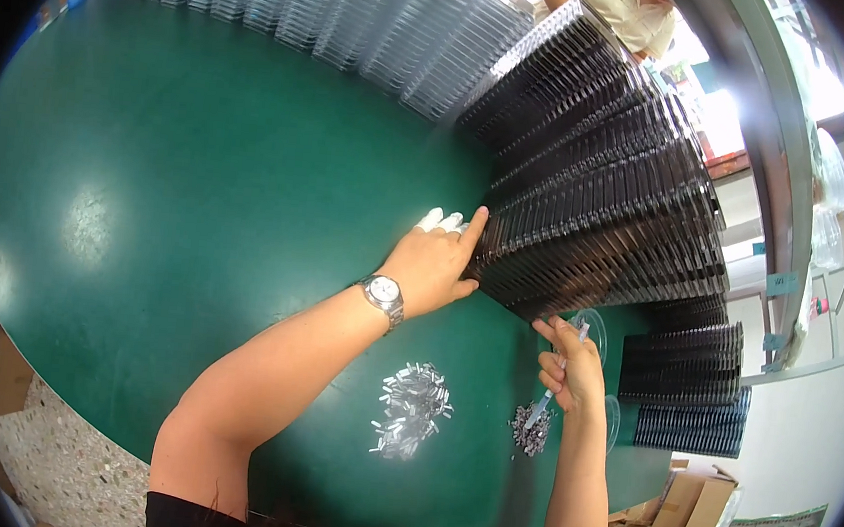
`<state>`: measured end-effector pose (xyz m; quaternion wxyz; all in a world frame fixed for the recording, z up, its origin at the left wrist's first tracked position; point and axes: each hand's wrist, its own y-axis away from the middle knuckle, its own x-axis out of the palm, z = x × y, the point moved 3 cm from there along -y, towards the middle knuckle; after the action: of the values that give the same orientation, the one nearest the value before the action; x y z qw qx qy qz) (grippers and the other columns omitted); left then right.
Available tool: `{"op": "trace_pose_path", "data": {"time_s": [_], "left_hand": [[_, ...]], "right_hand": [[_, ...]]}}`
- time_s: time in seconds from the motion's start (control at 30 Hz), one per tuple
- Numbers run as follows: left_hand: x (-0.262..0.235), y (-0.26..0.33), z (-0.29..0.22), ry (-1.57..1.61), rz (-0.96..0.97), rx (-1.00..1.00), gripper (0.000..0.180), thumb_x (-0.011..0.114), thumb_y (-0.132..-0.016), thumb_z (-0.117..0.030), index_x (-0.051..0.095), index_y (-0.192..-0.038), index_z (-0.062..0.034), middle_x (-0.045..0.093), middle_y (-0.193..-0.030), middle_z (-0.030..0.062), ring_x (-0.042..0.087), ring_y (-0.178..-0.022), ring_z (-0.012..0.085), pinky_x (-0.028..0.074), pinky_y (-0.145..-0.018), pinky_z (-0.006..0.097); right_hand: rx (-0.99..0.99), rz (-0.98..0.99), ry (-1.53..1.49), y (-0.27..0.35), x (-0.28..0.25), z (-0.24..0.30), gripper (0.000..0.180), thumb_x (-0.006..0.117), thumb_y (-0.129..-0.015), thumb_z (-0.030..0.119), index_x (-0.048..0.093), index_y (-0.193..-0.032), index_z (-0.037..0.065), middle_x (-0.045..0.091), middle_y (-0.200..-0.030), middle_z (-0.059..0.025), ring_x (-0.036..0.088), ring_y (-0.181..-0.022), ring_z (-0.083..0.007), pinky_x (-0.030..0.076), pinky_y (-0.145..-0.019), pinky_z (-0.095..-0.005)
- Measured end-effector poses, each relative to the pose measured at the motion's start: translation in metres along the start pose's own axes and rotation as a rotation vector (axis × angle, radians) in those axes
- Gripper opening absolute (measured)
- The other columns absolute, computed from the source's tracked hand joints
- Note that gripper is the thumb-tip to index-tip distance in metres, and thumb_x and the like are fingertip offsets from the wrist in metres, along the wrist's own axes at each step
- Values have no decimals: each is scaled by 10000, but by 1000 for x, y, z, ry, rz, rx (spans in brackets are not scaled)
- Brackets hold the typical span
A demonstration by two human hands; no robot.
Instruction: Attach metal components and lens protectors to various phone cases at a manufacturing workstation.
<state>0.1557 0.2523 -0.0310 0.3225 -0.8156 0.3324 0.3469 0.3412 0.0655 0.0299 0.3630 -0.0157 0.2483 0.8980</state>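
My left hand [429, 264], with white finger covers on several fingertips and a watch on the wrist, rests with fingers stretched against the near left corner of the tall stacks of black plastic trays [599, 194]. In my right hand [578, 373] is a slim pen-shaped tool [540, 408], tip down, with a clear hose [604, 342] looping beside it. Its thumb and index finger reach to the lower front edge of the trays. Below the tool's tip lies a heap of tiny dark parts [529, 436]. Left of it is a loose pile of small clear and silvery pieces [414, 403].
Clear plastic trays [363, 17] in tall stacks line the far edge of the green table [200, 164]. More black trays [679, 364] stand at the right, by a metal frame [799, 196]. Cardboard boxes [692, 508] sit lower right. Another person [625, 10] is beyond the stacks.
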Motion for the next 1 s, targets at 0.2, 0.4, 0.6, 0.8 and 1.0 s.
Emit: {"op": "trace_pose_path", "data": {"time_s": [0.2, 0.4, 0.6, 0.8, 1.0], "left_hand": [[-3, -4, 3, 51, 9, -46, 1061, 819, -874, -408, 230, -1641, 29, 725, -1166, 250, 712, -1057, 392, 558, -946, 461], [6, -8, -5, -5, -107, 77, 1062, 849, -860, -395, 259, -1636, 27, 677, -1296, 269, 655, -1191, 421, 538, -1004, 459], [-1, 1, 7, 71, -106, -17, 1140, 888, -825, -351, 204, -1651, 33, 613, -1436, 264, 604, -1306, 415, 497, -1079, 440], [16, -8, 16, 174, -176, 44, 1170, 885, -842, -385, 170, -1655, 58, 467, -1568, 339, 453, -1482, 415, 361, -1214, 429], [-6, 18, 25, 444, -151, -127, 949, 777, -961, -236, 198, -1674, 3, 363, -1657, 284, 372, -1544, 341, 282, -1260, 420]], "right_hand": [[61, 103, -360, -10, -9, -8, 606, 566, -1045, 163, 338, -1526, -128, 435, -1591, -290, 334, -529, -82, 283, -396, -246], [93, 148, -500, -2, -24, -12, 553, 571, -1049, 159, 394, -1501, -107, 462, -1575, -264, 364, -555, -78, 312, -395, -237], [-133, 230, -317, 72, -80, 28, 533, 582, -1073, 237, 486, -1485, -87, 572, -1480, -240, 424, -540, -69, 355, -374, -220], [-366, -671, 239, 62, -297, -40, 618, 754, -961, 356, 608, -1383, -71, 734, -1190, -224, 661, -807, -172, 545, -713, -331], [-358, -927, 517, -16, -320, -92, 1124, 933, -720, 496, 404, -1521, -89, 575, -1458, -304, 597, -1351, -394, 488, -1104, -450]]}}
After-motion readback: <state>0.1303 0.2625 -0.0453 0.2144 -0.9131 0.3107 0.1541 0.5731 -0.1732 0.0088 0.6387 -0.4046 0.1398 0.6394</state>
